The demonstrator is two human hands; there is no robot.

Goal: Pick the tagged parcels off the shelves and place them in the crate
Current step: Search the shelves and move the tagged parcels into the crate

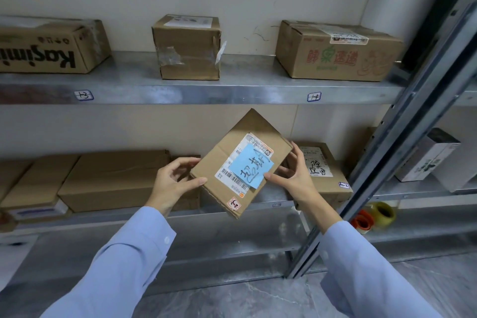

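I hold a flat brown cardboard parcel [254, 134] tilted in the air in front of the middle shelf [232, 212]. A blue handwritten note [251, 166] is stuck over its white shipping label. My left hand [171, 181] grips the parcel's left corner, thumb on the top face. My right hand [291, 175] grips its right edge, thumb near the blue note. No crate is in view.
The upper shelf [180, 88] carries a Kasimi box [51, 46], a small taped box [187, 46] and a printed box [338, 50]. Flat boxes [113, 178] lie on the middle shelf at left, a labelled box [320, 170] behind my right hand. A metal upright [413, 121] and tape rolls [374, 215] stand to the right.
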